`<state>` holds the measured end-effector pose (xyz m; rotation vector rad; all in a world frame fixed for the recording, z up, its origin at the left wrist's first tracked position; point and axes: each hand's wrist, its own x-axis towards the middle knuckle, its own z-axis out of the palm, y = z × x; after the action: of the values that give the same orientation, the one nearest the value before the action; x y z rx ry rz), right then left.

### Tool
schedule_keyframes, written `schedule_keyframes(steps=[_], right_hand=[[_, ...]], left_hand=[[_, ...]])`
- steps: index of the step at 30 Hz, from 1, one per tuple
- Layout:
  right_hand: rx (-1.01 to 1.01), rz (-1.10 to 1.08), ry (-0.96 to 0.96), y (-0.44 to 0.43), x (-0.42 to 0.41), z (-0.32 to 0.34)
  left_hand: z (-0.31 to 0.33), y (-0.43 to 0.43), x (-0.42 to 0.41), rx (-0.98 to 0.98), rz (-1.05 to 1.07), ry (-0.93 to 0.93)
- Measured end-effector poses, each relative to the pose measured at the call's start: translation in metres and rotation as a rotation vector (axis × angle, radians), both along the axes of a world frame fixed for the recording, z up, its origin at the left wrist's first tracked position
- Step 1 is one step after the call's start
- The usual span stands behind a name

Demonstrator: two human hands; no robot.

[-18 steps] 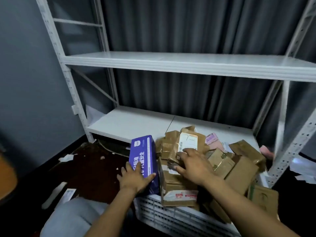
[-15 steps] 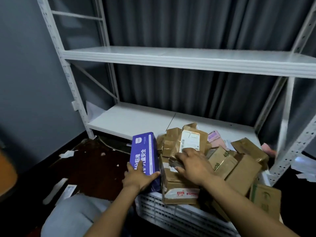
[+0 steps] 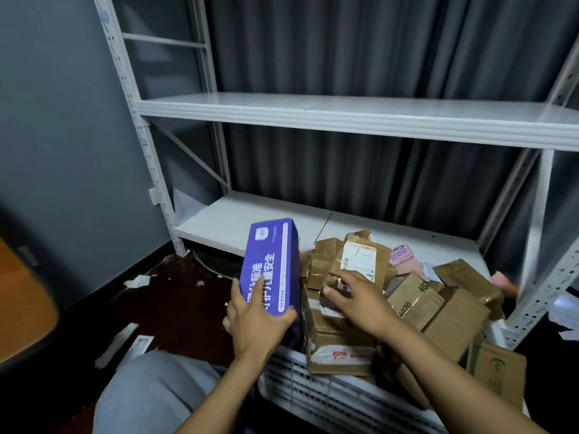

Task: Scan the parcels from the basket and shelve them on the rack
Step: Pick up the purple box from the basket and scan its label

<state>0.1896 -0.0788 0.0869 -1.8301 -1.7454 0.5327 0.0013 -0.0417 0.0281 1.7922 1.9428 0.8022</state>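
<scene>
Pickup stage: left hand (image 3: 253, 321) grips purple box (image 3: 269, 261) at left edge of basket (image 3: 329, 399), right hand (image 3: 360, 299) lies open on a brown parcel (image 3: 357, 258). Guessing a scan comes next.

I'm in a parcel storeroom. At 12 o'clock a white steel rack (image 3: 344, 117) stands against a grey curtain (image 3: 344, 45). At 4 o'clock a white basket (image 3: 329, 399) is heaped with taped brown parcels (image 3: 438, 308), one bearing a printed shipping label (image 3: 358, 260). Paper scraps (image 3: 137, 280) litter the dark floor (image 3: 175, 308) at 9 o'clock.
</scene>
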Motion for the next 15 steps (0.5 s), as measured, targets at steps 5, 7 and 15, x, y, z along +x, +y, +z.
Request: schedule_keyframes(steps=[5, 7, 15], right_hand=[[-0.014, -0.142, 0.808, -0.014, -0.006, 0.015], [-0.034, -0.135, 1.098, -0.025, -0.002, 0.018], [0.132, -0.148, 1.658, -0.084, 0.053, 0.032]], left_hand=[[0.044, -0.036, 0.011, 0.245, -0.114, -0.261], [0.06, -0.05, 0.023, 0.306, -0.21, -0.359], [0.091, -0.089, 0.076, 0.235, -0.642, -0.708]])
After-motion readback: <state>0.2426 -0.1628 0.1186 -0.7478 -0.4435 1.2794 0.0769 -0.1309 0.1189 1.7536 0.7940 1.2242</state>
